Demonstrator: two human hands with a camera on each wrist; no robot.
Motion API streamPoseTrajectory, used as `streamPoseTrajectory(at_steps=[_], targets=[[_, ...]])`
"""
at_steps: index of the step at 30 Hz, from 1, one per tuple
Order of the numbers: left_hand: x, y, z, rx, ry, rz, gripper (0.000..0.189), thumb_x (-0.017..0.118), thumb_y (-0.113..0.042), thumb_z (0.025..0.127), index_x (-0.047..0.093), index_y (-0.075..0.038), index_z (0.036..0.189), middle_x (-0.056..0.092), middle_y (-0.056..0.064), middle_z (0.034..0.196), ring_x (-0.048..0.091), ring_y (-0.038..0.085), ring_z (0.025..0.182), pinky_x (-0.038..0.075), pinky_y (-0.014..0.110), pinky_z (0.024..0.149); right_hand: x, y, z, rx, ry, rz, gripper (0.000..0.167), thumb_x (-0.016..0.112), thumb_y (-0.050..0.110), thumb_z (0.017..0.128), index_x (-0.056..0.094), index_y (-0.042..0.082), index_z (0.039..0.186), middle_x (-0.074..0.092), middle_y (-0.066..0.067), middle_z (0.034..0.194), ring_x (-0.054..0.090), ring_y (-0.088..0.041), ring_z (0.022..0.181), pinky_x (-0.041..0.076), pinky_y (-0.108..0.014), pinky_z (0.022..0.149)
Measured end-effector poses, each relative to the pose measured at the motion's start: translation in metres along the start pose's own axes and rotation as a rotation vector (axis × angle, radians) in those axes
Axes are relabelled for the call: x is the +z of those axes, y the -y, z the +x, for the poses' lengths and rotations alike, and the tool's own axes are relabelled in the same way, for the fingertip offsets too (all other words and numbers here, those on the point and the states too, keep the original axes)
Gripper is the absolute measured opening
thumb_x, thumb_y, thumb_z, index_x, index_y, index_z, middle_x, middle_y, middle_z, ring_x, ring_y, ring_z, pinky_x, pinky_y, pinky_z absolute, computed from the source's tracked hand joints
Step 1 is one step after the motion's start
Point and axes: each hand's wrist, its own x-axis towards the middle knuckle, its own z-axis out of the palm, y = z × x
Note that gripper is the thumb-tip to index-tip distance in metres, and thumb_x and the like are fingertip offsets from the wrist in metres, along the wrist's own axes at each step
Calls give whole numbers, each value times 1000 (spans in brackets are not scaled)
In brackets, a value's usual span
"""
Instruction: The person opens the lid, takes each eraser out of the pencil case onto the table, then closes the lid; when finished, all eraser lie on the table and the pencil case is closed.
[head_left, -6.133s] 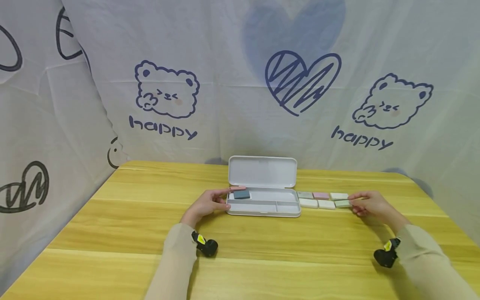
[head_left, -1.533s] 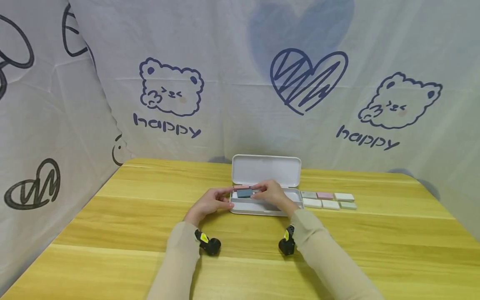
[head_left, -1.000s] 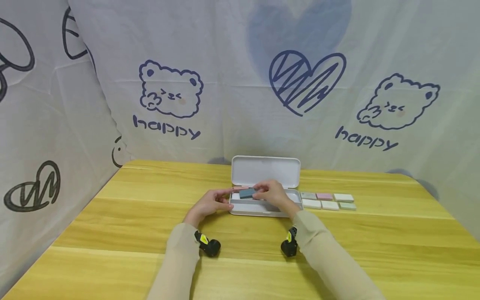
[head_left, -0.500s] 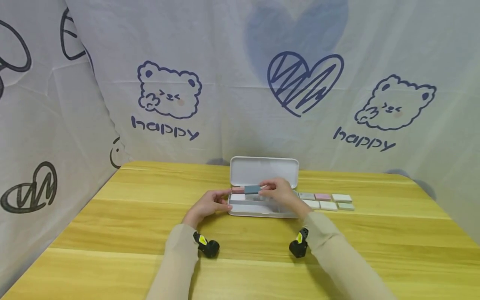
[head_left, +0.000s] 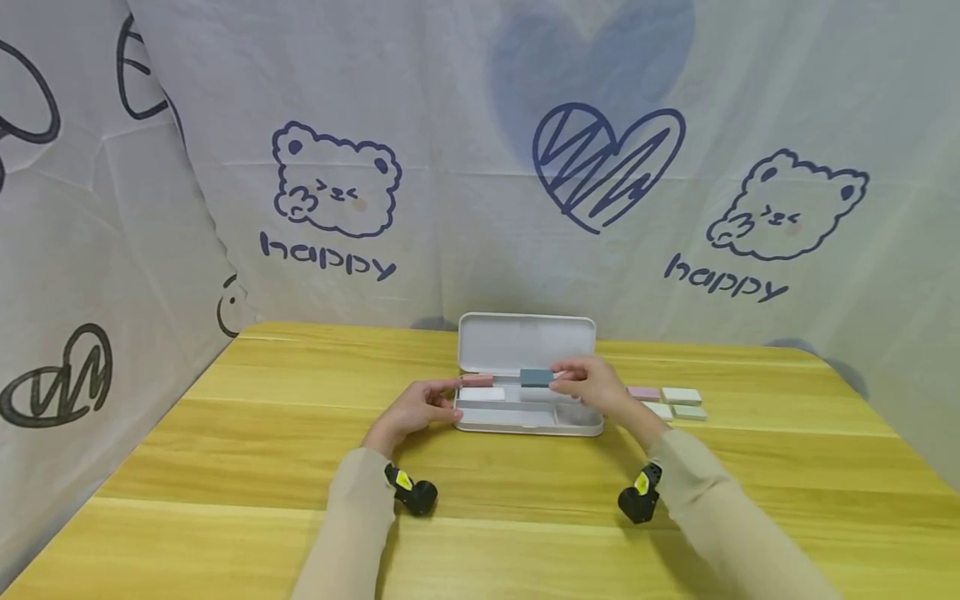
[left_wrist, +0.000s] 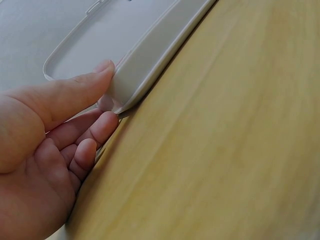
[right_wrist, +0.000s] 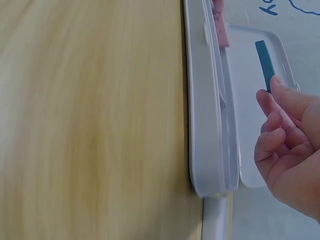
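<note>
A white pencil case (head_left: 525,429) stands on the table with its lid up. My left hand (head_left: 411,412) grips its left end, thumb at the front corner in the left wrist view. Between the thumb and forefinger of my right hand (head_left: 600,390) is a flat dark teal eraser (head_left: 536,378), pinched by one end. It is held up above the case's rear compartment, in front of the lid. Inside that compartment a pink eraser (head_left: 477,380) and a white eraser (head_left: 482,393) lie at the left end, near my left fingers.
Right of the case lie small flat blocks in two rows: a pink block (head_left: 643,393), a white block (head_left: 681,396) and a pale green block (head_left: 689,412) among them. My right hand hides part of these rows. A printed cloth (head_left: 465,208) hangs behind the table.
My right hand went from the blocks on the right into the case, took the teal eraser and raised it, moving right with it. The left hand keeps its hold on the case.
</note>
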Motion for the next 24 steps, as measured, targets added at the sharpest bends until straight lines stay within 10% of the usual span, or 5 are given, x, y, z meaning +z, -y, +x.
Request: streamPoseTrajectory(at_steps=[24], targets=[[0,0,1,67,43,-5,50,66,-3,79,52,-11,127,52,10,80,37,14,57,30,20,47,-58,-27,-45,80,1,32,36,63,8,83,53,-14,110,59,0,73,43,-10,54,36,-23,46]])
